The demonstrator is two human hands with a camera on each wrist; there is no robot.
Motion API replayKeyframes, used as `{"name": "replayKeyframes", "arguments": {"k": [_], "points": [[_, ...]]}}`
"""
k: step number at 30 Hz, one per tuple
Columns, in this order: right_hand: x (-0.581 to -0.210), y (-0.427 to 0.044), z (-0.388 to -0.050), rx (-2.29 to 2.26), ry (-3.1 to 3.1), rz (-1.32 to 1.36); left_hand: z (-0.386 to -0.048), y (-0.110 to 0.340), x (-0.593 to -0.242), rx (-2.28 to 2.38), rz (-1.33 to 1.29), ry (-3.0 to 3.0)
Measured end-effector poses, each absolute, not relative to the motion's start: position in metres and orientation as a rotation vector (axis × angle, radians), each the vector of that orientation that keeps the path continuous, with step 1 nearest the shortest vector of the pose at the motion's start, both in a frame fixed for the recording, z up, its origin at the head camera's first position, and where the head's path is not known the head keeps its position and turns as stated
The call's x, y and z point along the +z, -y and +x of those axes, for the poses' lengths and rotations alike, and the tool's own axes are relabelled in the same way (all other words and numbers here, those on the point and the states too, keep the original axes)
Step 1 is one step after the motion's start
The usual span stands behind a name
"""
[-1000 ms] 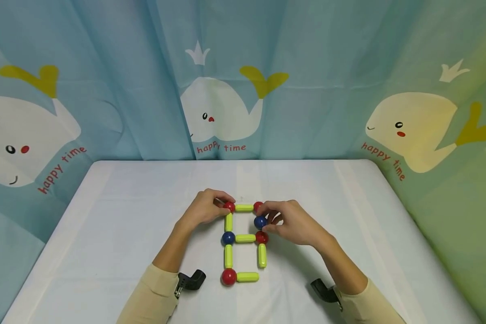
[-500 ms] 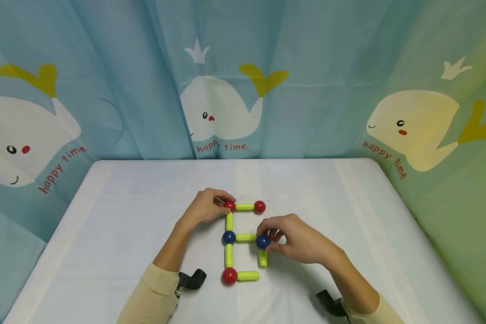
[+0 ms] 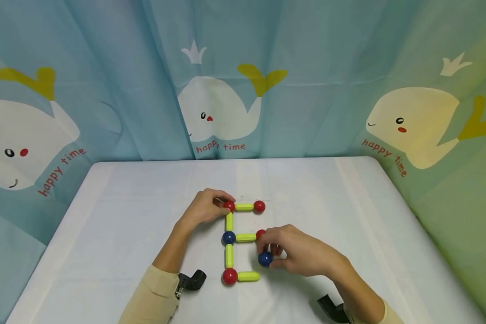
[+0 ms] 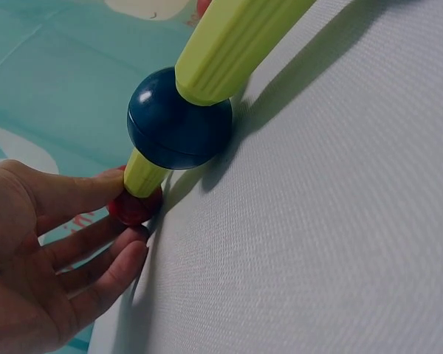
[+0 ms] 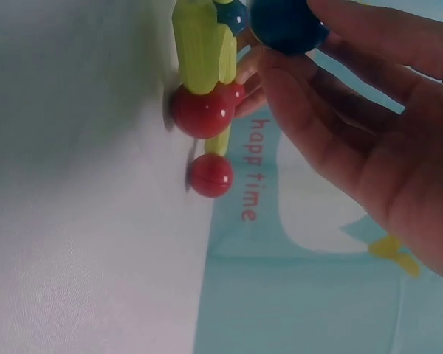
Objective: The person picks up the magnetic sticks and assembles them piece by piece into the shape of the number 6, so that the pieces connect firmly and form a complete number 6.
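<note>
My left hand [image 3: 206, 207] pinches a red ball [image 4: 135, 206] at the far left corner of a figure of balls and lime rods. Between the thumb and fingers of my right hand [image 3: 301, 249] is a loose blue ball [image 3: 265, 258], held above the figure's near right side. The figure's left side runs from the pinched ball through a blue ball [image 3: 228, 237] to a near red ball [image 3: 229, 276]. Rods reach right to a far red ball [image 3: 259, 207] and a middle red ball [image 5: 203, 110]. A ribbed rod [image 5: 196, 44] joins that middle ball, mostly hidden in the head view.
A near lime rod [image 3: 249, 276] points right from the near red ball, its right end bare. White cloth covers the table [image 3: 146, 189]. Behind it hangs a blue-green curtain [image 3: 316, 117] with printed whales. Each wrist carries a black mount [image 3: 192, 280].
My right hand has carried the blue ball toward me, from beside the far right red ball, past the middle one, to the near right side. My left hand has stayed put.
</note>
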State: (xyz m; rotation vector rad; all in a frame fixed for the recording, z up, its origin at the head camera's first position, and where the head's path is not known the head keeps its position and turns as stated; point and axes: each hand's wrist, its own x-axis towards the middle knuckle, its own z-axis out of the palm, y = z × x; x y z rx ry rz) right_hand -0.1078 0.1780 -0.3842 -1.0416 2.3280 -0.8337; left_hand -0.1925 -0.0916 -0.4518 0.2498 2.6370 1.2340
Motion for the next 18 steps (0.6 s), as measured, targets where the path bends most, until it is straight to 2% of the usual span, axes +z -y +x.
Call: {"name": "replayKeyframes", "arguments": {"k": [18], "points": [[-0.389,-0.165,-0.096,-0.611,-2.252,-0.991,-0.192,0.092,-0.453,1.25,0.236,-2.634]]}}
